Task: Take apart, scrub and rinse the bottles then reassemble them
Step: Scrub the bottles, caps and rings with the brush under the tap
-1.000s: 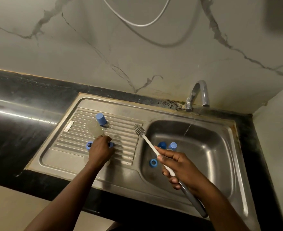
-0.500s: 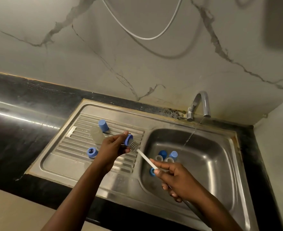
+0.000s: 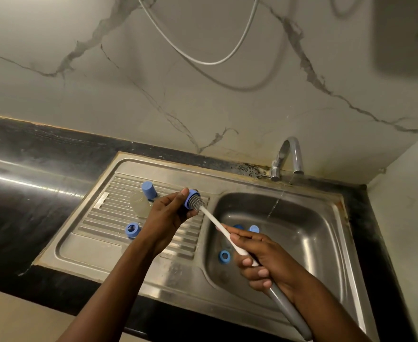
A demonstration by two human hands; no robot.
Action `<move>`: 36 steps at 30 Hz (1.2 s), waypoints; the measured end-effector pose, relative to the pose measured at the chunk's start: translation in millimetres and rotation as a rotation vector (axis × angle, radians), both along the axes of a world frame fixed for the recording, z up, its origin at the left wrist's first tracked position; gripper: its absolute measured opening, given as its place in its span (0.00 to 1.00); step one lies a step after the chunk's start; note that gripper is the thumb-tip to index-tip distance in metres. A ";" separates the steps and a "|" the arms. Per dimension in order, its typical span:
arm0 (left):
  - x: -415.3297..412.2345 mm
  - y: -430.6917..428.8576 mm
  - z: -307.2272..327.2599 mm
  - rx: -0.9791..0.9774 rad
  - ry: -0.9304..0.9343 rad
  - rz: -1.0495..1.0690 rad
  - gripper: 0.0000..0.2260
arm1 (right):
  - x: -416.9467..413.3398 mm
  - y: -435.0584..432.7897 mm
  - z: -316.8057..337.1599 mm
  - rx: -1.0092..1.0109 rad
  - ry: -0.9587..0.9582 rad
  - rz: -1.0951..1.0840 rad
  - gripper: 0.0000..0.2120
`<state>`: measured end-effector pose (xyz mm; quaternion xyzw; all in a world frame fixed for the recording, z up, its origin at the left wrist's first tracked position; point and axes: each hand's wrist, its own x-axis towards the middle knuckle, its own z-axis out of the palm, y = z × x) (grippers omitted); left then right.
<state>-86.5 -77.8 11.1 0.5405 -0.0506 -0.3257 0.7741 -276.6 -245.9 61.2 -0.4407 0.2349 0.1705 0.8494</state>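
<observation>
Blue screw collar (image 3: pixel 190 196) pinched in my left hand (image 3: pixel 168 218), opening facing right. The grey bristle head of the brush (image 3: pixel 197 204) is seated in it, and the white shaft runs near-right into my right hand (image 3: pixel 264 260). Drainboard (image 3: pixel 99 243), left: clear bottle body (image 3: pixel 140 204), pose unclear; blue cap (image 3: pixel 148 190) upright just beyond it; second collar (image 3: pixel 132 230) nearer. Basin (image 3: pixel 301 230): third collar (image 3: pixel 224 255), with two blue pieces (image 3: pixel 253 229) beyond it.

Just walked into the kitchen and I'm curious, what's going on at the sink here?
A person is scrubbing bottle parts. The left hand grips a blue ring, and the right hand holds a bottle brush with its head pushed into that ring. A clear bottle, a blue cap and a second ring sit on the drainboard. More blue parts lie in the basin, where the tap runs a thin stream.
</observation>
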 end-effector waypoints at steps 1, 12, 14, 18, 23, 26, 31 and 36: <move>0.6 0.1 0.8 -0.001 0.007 -0.008 0.13 | 0.3 -0.6 -0.9 0.041 0.007 -0.003 0.17; 2.7 -5.0 2.1 0.264 -0.131 0.035 0.21 | -0.5 13.5 1.0 -0.912 -0.232 0.180 0.19; 5.2 -5.1 2.8 0.356 -0.157 0.066 0.22 | -0.4 14.0 4.4 -1.130 -0.263 0.247 0.20; 11.2 -2.3 1.4 0.482 -0.147 0.072 0.23 | -0.5 10.7 4.1 -1.512 -0.271 0.378 0.21; 8.3 1.7 -3.5 0.507 -0.136 0.012 0.24 | 4.1 -5.3 -0.7 -1.933 -0.393 0.467 0.29; 8.0 -0.9 -3.3 0.469 -0.082 0.007 0.24 | 2.9 -7.2 -6.7 -2.117 -0.374 0.493 0.43; 8.4 -0.9 -3.9 0.447 -0.087 0.010 0.23 | 2.7 -3.5 -14.5 -2.119 -0.375 0.376 0.34; 9.9 0.9 -5.0 0.373 -0.123 0.041 0.23 | -2.3 10.6 -24.2 -1.156 -0.194 0.166 0.18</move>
